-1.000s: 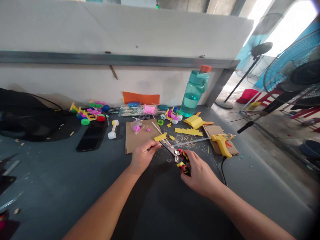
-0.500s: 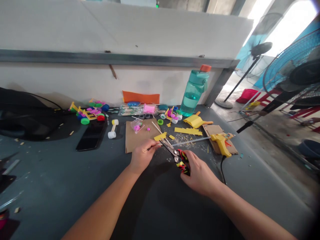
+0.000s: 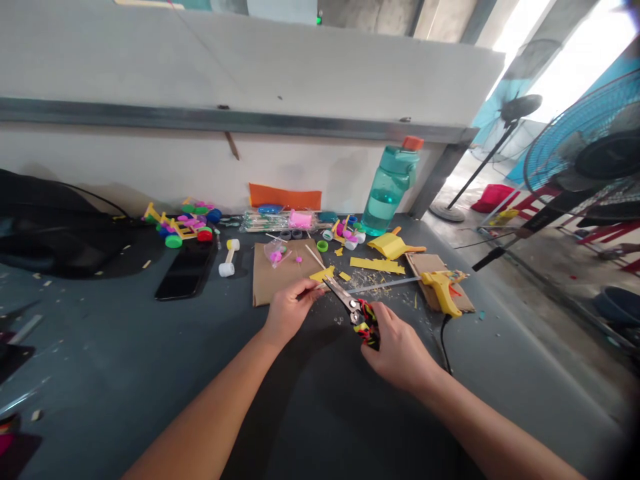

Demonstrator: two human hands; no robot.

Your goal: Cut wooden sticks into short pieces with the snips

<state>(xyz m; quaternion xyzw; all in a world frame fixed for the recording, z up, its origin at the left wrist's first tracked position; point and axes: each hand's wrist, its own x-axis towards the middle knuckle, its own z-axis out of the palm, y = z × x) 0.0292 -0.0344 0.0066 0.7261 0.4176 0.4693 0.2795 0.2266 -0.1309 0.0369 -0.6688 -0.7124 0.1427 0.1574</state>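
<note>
My left hand [image 3: 290, 310] is closed, thumb and fingertips pinching a thin pale stick [image 3: 319, 287] close to the cardboard's right corner. My right hand [image 3: 403, 343] grips a pair of snips [image 3: 356, 312] by its black, red and yellow handles. The metal blades point up and left, slightly parted, with their tips by the stick; whether they touch it I cannot tell. Just beyond the tips lie a yellow strip piece [image 3: 323, 274] and a small yellow scrap [image 3: 345, 276]. The brown cardboard [image 3: 265, 283] bears small pink parts and sticks.
At right a yellow glue gun [image 3: 443, 292] rests on cardboard, its cord trailing forward. A teal bottle [image 3: 385, 193] stands by the partition. Yellow strips [image 3: 377, 265] and shavings lie centre right. A phone [image 3: 185, 273], a wheeled stick piece [image 3: 230, 258] and colourful wheeled toys [image 3: 185, 228] are left.
The snips' blades are spread a little wider than before. Both hands stay nearly in place, and the view has shifted slightly.
</note>
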